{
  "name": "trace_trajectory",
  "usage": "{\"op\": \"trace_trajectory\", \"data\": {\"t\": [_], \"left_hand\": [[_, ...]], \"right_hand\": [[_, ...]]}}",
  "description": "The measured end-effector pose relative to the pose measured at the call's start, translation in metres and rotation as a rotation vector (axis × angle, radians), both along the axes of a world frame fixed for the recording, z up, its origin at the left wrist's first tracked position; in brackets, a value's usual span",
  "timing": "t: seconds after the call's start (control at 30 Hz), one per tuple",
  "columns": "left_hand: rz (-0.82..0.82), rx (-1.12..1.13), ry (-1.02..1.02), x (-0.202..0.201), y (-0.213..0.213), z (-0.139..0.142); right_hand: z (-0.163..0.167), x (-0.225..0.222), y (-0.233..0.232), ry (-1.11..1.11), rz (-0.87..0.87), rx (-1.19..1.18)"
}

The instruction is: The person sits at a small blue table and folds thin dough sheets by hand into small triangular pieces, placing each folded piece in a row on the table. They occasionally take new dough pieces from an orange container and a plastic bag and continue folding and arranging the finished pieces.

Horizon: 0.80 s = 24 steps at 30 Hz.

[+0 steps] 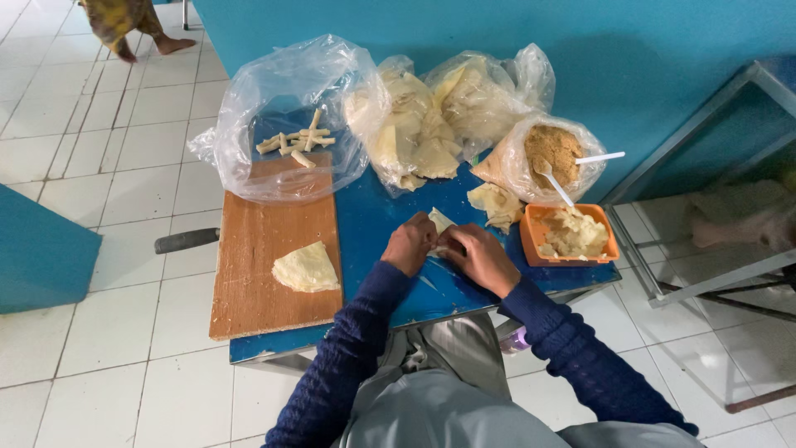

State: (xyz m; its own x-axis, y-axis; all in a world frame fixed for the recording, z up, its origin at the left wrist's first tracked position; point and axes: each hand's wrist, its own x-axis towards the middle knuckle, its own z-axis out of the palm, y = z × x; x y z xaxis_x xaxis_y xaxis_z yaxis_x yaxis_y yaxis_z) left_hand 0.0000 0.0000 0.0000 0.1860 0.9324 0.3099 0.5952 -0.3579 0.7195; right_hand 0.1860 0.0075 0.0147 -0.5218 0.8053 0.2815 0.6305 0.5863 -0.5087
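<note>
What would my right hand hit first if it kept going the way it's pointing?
The right hand points up and left, toward the left hand. It would likely meet the pale wrapper piece pinched between them first, then the left hand itself.

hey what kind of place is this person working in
Probably a small home or informal food-prep spot: a low blue table on a white tiled floor, a wooden board, and plastic bags of thin wrappers beside rolled sticks.

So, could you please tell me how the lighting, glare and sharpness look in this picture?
Head view: soft, even light, faint shadows; glare on the clear plastic bags; straight tile lines bow near the edges, so wide-angle distortion; left hand and right hand on the thin wrapper look reasonably sharp.
</note>
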Motion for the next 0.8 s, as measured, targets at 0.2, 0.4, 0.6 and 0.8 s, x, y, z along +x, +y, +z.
{"op": "trace_trajectory", "data": {"t": [0.2,0.4,0.6,0.8], "left_hand": [[-0.018,0.004,-0.013,0.000,-0.004,-0.002],[-0.024,0.024,-0.028,0.001,-0.008,-0.004],[0.014,0.071,-0.053,0.003,-0.007,-0.013],[0.101,0.185,-0.141,0.001,-0.022,-0.021]], "right_hand": [[-0.008,-0.003,0.000,0.069,0.059,0.197],[-0.013,-0.005,-0.009,-0.033,0.001,0.319],[-0.017,-0.004,-0.029,-0.180,-0.021,0.511],[-0.013,-0.013,-0.043,-0.419,-0.140,0.477]]}}
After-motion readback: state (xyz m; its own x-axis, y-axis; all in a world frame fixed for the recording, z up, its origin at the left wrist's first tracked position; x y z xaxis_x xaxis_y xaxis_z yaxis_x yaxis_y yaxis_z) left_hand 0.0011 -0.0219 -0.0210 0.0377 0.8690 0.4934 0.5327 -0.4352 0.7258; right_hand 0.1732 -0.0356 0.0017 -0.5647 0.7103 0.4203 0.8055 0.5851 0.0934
